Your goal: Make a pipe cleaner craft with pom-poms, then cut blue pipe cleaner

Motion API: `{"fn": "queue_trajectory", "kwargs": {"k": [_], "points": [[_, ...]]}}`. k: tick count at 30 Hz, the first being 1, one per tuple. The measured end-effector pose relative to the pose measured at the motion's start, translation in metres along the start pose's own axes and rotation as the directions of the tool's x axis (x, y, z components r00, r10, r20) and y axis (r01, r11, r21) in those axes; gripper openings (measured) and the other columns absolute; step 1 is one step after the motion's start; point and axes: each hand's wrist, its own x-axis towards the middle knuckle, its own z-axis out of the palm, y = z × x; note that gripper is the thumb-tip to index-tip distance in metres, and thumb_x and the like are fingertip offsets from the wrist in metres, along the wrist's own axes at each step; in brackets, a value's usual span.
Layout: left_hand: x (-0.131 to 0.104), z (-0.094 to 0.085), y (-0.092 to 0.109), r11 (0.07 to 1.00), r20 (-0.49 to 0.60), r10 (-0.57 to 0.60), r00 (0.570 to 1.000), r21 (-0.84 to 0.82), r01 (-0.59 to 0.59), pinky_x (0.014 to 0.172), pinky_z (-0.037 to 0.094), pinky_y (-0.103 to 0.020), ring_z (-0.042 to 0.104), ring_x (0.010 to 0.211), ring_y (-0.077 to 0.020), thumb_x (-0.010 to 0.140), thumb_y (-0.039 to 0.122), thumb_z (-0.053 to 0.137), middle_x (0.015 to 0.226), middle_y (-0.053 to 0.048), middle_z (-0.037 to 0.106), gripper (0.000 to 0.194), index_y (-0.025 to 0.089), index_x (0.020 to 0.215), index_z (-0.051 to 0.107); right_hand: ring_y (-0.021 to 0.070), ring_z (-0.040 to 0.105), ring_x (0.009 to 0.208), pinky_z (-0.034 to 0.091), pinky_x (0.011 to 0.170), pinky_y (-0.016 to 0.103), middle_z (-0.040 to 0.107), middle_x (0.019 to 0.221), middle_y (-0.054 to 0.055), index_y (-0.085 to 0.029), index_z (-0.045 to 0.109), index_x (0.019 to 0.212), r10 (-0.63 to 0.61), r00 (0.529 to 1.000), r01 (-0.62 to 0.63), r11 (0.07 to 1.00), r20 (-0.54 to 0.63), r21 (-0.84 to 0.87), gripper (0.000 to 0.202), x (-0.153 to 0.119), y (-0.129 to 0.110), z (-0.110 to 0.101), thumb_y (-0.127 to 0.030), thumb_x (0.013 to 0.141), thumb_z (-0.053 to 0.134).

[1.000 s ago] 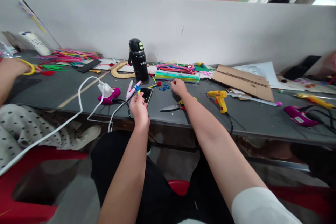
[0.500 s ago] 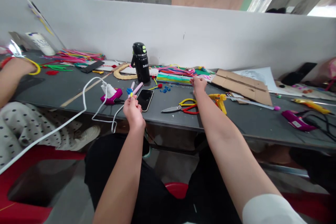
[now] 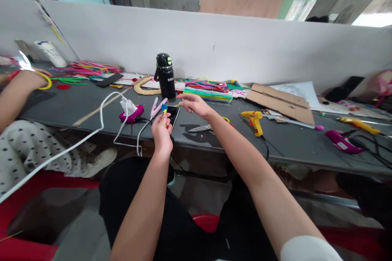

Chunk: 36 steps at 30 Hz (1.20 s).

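My left hand [image 3: 162,130] is closed around a small blue-and-yellow fuzzy piece [image 3: 164,108], whose blue end stands above the fingertips. Just behind it lies a dark phone [image 3: 174,115], partly covered by the hand. A pink-handled tool [image 3: 155,108] rests to the left of the blue end. My right hand [image 3: 194,105] reaches in from the right over the table, fingers stretched leftward, with nothing visible in them. Beneath its fingertips shows a bit of yellow stem [image 3: 180,105]. Scissors [image 3: 200,128] lie under my right forearm, their handles mostly hidden.
A black bottle [image 3: 167,77] stands behind my hands. Pipe cleaners [image 3: 208,94] lie in bundles near the partition. To the right are a yellow glue gun [image 3: 255,121] and cardboard [image 3: 278,102]. A purple power block [image 3: 131,113] has a white cable. Another person's arm [image 3: 21,89] is at left.
My right hand has moved left from beside the pipe cleaner bundle toward my left hand, its fingers now extended. My left hand has shifted slightly right with the blue-and-yellow piece.
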Motion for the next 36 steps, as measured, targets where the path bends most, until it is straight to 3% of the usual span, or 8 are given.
{"fn": "queue_trajectory", "kwargs": {"k": [4, 7, 15, 20, 24, 28, 33, 36], "points": [[-0.001, 0.001, -0.003, 1.0, 0.044, 0.001, 0.999, 0.02, -0.002, 0.041, 0.015, -0.019, 0.028, 0.04, -0.0028, 0.079, 0.029, 0.066, 0.056, 0.006, 0.036, 0.015, 0.015, 0.074, 0.064, 0.0087, 0.042, 0.052, 0.032, 0.045, 0.022, 0.054, 0.066, -0.003, -0.016, 0.07, 0.104, 0.1, 0.993, -0.104, 0.993, 0.058, 0.053, 0.048, 0.005, 0.006, 0.013, -0.058, 0.082, 0.065], [-0.001, 0.002, -0.004, 1.0, 0.076, -0.012, 0.997, 0.027, 0.01, 0.041, 0.014, -0.019, 0.026, 0.04, -0.0029, 0.08, 0.028, 0.063, 0.055, 0.006, 0.035, 0.015, 0.015, 0.072, 0.063, 0.0091, 0.039, 0.051, 0.029, 0.044, 0.023, 0.054, 0.065, -0.002, -0.017, 0.07, 0.098, 0.169, 0.98, -0.181, 0.976, 0.104, 0.118, 0.051, 0.007, 0.012, 0.021, -0.065, 0.083, 0.06], [-0.002, 0.0, -0.007, 0.999, 0.151, -0.041, 0.988, 0.008, 0.04, 0.04, 0.019, -0.016, 0.029, 0.042, -0.0034, 0.079, 0.027, 0.066, 0.056, 0.006, 0.035, 0.015, 0.014, 0.073, 0.062, 0.0086, 0.044, 0.053, 0.037, 0.049, 0.022, 0.052, 0.06, -0.002, -0.018, 0.052, 0.068, 0.245, 0.964, -0.259, 0.954, 0.101, 0.153, 0.034, 0.011, 0.017, 0.035, -0.045, 0.086, 0.065], [-0.004, 0.001, 0.001, 0.993, 0.179, -0.074, 0.981, -0.074, 0.089, 0.04, 0.02, -0.016, 0.029, 0.042, -0.0034, 0.081, 0.026, 0.066, 0.056, 0.005, 0.033, 0.016, 0.015, 0.071, 0.061, 0.0099, 0.041, 0.048, 0.035, 0.046, 0.023, 0.042, 0.05, -0.003, -0.02, 0.044, 0.056, 0.229, 0.955, -0.268, 0.939, -0.191, -0.216, 0.039, 0.017, 0.03, 0.022, -0.041, 0.086, 0.057], [-0.007, 0.001, 0.009, 0.977, 0.232, -0.095, 0.968, -0.167, 0.136, 0.041, 0.023, -0.017, 0.031, 0.042, -0.0038, 0.082, 0.023, 0.064, 0.056, 0.006, 0.032, 0.013, 0.014, 0.073, 0.061, 0.01, 0.035, 0.049, 0.03, 0.049, 0.024, 0.031, 0.044, -0.005, -0.021, 0.038, 0.048, 0.145, 0.886, -0.312, 0.888, -0.44, -0.336, 0.04, 0.016, 0.038, -0.014, -0.033, 0.079, 0.061], [-0.005, 0.0, 0.009, 0.969, 0.212, -0.099, 0.972, -0.2, 0.142, 0.041, 0.023, -0.018, 0.031, 0.041, -0.0039, 0.082, 0.022, 0.063, 0.056, 0.006, 0.033, 0.012, 0.013, 0.075, 0.061, 0.0114, 0.038, 0.056, 0.031, 0.054, 0.024, 0.032, 0.046, -0.005, -0.02, 0.039, 0.048, 0.054, 0.728, -0.388, 0.855, -0.683, -0.345, 0.027, 0.005, 0.044, -0.066, -0.014, 0.065, 0.059], [-0.004, 0.0, 0.009, 0.966, 0.205, -0.107, 0.973, -0.209, 0.151, 0.041, 0.023, -0.018, 0.031, 0.041, -0.0038, 0.082, 0.022, 0.063, 0.056, 0.006, 0.034, 0.012, 0.013, 0.075, 0.061, 0.0122, 0.043, 0.053, 0.038, 0.055, 0.023, 0.039, 0.048, -0.005, -0.021, 0.041, 0.055, 0.085, 0.566, -0.444, 0.869, -0.82, -0.216, 0.023, -0.014, 0.064, -0.105, -0.008, 0.061, 0.058], [-0.006, 0.002, 0.011, 0.965, 0.209, -0.115, 0.971, -0.209, 0.16, 0.042, 0.023, -0.018, 0.031, 0.041, -0.0038, 0.082, 0.022, 0.063, 0.056, 0.006, 0.034, 0.012, 0.013, 0.076, 0.06, 0.0103, 0.047, 0.049, 0.042, 0.053, 0.022, 0.048, 0.053, -0.005, -0.021, 0.045, 0.064, 0.117, 0.55, -0.407, 0.902, -0.827, -0.143, 0.021, -0.017, 0.07, -0.109, -0.012, 0.067, 0.064]]}}
